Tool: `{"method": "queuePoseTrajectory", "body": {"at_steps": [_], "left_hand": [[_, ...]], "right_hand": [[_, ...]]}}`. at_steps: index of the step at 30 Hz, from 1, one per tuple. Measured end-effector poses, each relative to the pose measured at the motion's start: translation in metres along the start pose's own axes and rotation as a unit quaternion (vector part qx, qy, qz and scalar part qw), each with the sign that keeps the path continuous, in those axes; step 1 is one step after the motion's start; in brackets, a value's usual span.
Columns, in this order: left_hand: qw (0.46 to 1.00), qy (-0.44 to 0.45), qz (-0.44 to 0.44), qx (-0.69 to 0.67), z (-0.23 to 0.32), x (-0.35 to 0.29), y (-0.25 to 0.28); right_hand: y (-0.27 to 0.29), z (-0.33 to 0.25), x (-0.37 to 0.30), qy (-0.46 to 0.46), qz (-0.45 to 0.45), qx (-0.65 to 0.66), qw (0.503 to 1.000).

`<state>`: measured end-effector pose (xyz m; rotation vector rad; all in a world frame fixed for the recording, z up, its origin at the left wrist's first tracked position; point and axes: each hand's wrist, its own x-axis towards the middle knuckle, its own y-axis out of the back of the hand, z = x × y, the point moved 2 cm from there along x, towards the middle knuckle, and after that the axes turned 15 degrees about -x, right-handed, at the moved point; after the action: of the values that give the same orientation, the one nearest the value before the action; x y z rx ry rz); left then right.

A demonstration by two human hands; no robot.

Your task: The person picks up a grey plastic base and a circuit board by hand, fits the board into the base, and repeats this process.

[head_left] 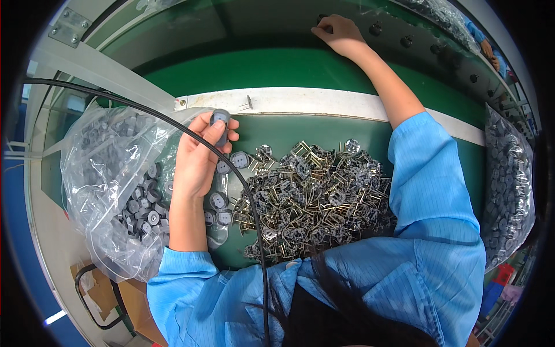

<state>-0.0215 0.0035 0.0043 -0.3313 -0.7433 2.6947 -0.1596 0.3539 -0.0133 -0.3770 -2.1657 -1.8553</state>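
My left hand [199, 153] pinches a grey oval plastic cap [219, 119] between thumb and fingers, above the near side of the white rail. Stretched far ahead over the dark green belt, my right hand [342, 36] has its fingers closed around a small dark part [325, 24], mostly covered by them. Between my arms lies a large heap of plug inserts [315, 196] with brass pins and dark bodies. Several loose grey caps [218, 200] lie by my left wrist, at the mouth of a clear plastic bag [95, 173] filled with more caps.
A white rail [312, 101] separates the table from the belt [254, 66], and one pinned insert [248, 103] stands on it. Dark parts [406, 41] sit spaced along the belt. A black cable [156, 113] crosses before my left arm. Another filled bag [509, 191] stands right.
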Motion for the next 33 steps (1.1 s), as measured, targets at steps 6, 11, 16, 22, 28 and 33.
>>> {"method": "queuePoseTrajectory", "body": {"at_steps": [6,11,16,22,28,33], "left_hand": [[1.000,-0.006,-0.011,0.017,0.003,0.001,0.004],[1.000,-0.019,0.022,0.000,0.005,0.000,0.000],[0.998,0.005,0.039,0.040,0.011,-0.001,-0.001],[0.999,0.047,-0.004,-0.013,0.008,-0.003,0.004],[0.998,0.040,-0.003,0.050,0.007,-0.001,0.006],[0.970,-0.008,0.033,0.241,0.004,-0.006,-0.003]], "right_hand": [[-0.005,0.017,0.009,0.049,0.132,-0.046,0.989],[-0.016,0.036,0.036,0.004,0.116,-0.040,0.992],[-0.011,0.011,0.027,0.056,0.063,-0.062,0.994],[0.055,-0.134,-0.069,0.198,-0.166,0.345,0.903],[0.057,-0.175,-0.100,0.317,-0.011,0.351,0.881],[0.044,-0.171,-0.107,0.282,-0.073,0.397,0.871]]}}
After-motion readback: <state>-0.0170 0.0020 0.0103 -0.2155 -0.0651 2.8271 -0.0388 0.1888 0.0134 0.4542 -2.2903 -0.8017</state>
